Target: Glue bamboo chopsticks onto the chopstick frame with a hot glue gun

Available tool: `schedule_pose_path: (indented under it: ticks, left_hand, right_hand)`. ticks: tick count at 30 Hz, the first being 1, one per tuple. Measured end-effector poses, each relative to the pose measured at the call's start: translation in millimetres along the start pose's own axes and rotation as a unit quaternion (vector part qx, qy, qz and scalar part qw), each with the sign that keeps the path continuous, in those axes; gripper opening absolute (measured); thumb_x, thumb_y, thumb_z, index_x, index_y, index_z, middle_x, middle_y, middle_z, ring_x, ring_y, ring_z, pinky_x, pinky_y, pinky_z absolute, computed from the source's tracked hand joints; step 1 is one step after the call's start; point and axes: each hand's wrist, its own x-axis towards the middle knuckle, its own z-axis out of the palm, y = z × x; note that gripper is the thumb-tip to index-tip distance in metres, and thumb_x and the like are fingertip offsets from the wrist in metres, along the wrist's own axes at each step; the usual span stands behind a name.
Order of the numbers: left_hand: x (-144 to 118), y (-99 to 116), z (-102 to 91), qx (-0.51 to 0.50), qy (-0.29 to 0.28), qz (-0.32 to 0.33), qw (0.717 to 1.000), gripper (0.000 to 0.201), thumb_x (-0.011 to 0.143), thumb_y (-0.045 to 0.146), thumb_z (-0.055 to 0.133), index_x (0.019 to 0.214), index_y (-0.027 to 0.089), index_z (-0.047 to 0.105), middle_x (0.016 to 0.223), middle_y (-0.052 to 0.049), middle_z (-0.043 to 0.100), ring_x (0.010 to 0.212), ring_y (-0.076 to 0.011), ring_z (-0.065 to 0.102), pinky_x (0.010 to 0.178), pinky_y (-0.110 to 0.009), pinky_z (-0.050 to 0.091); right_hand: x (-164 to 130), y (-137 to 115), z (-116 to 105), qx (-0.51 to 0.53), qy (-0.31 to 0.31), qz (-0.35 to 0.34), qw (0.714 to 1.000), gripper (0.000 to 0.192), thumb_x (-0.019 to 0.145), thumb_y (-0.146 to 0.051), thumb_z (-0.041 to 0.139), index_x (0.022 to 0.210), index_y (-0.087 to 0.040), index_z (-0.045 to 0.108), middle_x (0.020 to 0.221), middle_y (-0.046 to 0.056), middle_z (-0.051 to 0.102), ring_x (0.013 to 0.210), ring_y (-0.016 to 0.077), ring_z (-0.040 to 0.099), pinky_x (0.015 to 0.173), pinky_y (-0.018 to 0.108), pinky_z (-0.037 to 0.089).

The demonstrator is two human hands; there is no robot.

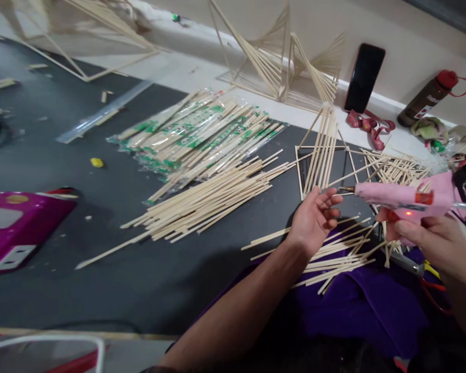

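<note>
Right hand (pixel 437 238) grips glue gun (pixel 388 192), left hand (pixel 314 215) half-curled, hold unclear; stick frame (pixel 323 145) likely light, fragile, best pinched at corners.

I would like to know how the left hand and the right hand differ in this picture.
The right hand grips the pink glue gun; the left hand is near the gun's nozzle, and whether it pinches anything is hard to tell. The left hand shows its palm side, with fingers curled; the right hand shows mainly its back, with the thumb pointing toward the left hand. Both hands are bare.
</note>
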Motion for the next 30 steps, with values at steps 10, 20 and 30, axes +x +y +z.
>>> schedule_pose_path:
  ticks: [10,20,30]
  left_hand:
    - [-2.1,-1.6,-1.2,-0.01,0.006,0.004,1.0,0.032,0.097,0.039,0.043,0.09,0.013,0.062,0.075,-0.005,0.066,0.049,-0.0089,0.056,0.04,-0.019,0.034]
    - [-4.6,-3.3,0.3,-0.02,0.003,-0.015,1.0,0.032,0.096,0.039,0.045,0.088,0.013,0.061,0.073,-0.004,0.065,0.047,-0.0081,0.056,0.038,-0.018,0.032]
    - [-5.6,-4.3,-0.8,-0.028,-0.003,-0.02,0.999,0.032,0.096,0.039,0.046,0.089,0.013,0.062,0.074,-0.004,0.065,0.047,-0.0079,0.056,0.039,-0.018,0.033]
  right_hand:
    - [3.7,9.2,27.4,-0.24,0.016,-0.095,0.966,0.02,0.091,-0.035,0.053,0.1,-0.021,0.064,0.095,0.009,0.07,0.08,0.0218,0.069,0.074,0.035,0.057]
    - [4.2,7.5,40.8,-0.32,0.03,-0.103,0.941,0.043,0.092,-0.04,0.049,0.127,-0.016,0.055,0.115,0.015,0.067,0.087,0.0264,0.07,0.069,0.036,0.057]
    - [12.2,0.0,45.5,-0.405,0.061,-0.225,0.884,0.036,0.095,-0.034,0.046,0.123,-0.012,0.051,0.104,0.018,0.071,0.075,0.0229,0.072,0.057,0.029,0.057]
